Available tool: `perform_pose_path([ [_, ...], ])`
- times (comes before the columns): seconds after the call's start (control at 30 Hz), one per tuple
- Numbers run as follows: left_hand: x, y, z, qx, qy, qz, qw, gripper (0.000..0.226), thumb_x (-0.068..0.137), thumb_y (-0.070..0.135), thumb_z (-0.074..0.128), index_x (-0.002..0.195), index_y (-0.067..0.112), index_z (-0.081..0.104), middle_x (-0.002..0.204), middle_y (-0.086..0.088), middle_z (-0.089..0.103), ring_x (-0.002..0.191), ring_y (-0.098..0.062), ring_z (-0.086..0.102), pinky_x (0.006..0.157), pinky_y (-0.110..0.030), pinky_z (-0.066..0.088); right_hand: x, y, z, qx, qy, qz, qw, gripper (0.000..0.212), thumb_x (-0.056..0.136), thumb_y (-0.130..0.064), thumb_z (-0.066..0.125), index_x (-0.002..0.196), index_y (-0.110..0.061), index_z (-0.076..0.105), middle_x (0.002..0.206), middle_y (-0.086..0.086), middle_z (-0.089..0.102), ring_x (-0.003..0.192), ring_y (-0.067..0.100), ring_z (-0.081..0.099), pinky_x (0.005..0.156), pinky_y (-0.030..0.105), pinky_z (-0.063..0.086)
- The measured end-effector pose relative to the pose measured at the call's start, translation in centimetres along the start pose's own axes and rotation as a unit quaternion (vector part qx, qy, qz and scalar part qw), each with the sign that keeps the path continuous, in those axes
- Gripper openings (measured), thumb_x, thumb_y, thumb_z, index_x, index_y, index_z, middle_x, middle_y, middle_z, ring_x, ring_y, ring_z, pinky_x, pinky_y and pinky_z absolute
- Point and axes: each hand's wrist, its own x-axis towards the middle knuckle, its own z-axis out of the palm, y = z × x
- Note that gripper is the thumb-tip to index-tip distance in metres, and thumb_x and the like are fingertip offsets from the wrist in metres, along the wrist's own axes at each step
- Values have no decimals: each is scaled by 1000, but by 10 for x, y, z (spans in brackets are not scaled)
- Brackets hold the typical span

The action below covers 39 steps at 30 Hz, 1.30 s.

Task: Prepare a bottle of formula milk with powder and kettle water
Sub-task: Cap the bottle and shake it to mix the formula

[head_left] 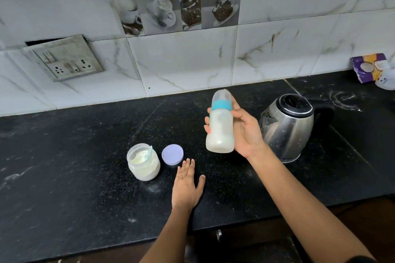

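The left hand lies flat on the worktop, fingers straight. The right hand wraps its fingers round the bottle; a slack grip or loose collar could spill it.

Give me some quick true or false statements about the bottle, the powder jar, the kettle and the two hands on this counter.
1. The right hand holds the bottle. True.
2. The bottle is empty. False: it holds milky white liquid.
3. The powder jar has its lid on. False: the jar is open and the lid lies on the counter beside it.
4. The left hand lies flat on the counter. True.
5. The kettle stands left of the powder jar. False: it stands at the right, beyond the bottle.
6. A scoop sits in the powder jar. True.
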Motion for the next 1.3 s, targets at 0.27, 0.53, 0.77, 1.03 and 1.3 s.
perform_pose_path([
  [0.27, 0, -1, 0, -6, -1, -3, 1000, 65, 98, 45, 37, 153, 17, 15, 160, 1, 11, 147, -8, 1, 115, -20, -10, 9, 5, 13, 75, 4, 41, 996, 69, 50, -27, 91, 103, -3, 54, 92, 11, 56, 75, 22, 63, 64, 35, 56],
  [0.53, 1, -1, 1, -8, -2, -3, 1000, 65, 98, 45, 37, 153, 17, 15, 161, 2, 11, 147, -8, 1, 116, -20, -10, 22, 4, 8, 137, 169, -24, 976, 43, 79, -33, 72, 108, -7, 54, 93, 9, 58, 68, 17, 61, 57, 27, 57],
  [0.77, 1, -3, 2, -6, -3, 0, 1000, 66, 98, 45, 37, 153, 16, 15, 160, 1, 11, 148, -9, 1, 117, -21, -9, 8, 2, 8, 87, -38, 50, 994, 55, 61, -17, 78, 111, -2, 62, 96, 13, 60, 69, 21, 61, 64, 31, 55],
  [1.03, 1, -3, 2, -3, -3, 3, 1000, 66, 99, 45, 37, 153, 16, 14, 161, 0, 10, 148, -9, 1, 116, -21, -10, 10, 6, 5, 11, 6, 22, 1000, 71, 57, -24, 84, 117, -4, 53, 93, 13, 62, 66, 21, 61, 56, 30, 54],
  [1.3, 1, -4, 2, 2, -4, 5, 1000, 66, 99, 45, 36, 153, 15, 14, 161, 0, 10, 148, -9, 1, 117, -22, -10, 7, 16, 5, -58, 72, 4, 996, 65, 73, -27, 69, 132, -14, 44, 91, 11, 62, 61, 23, 60, 53, 30, 52],
])
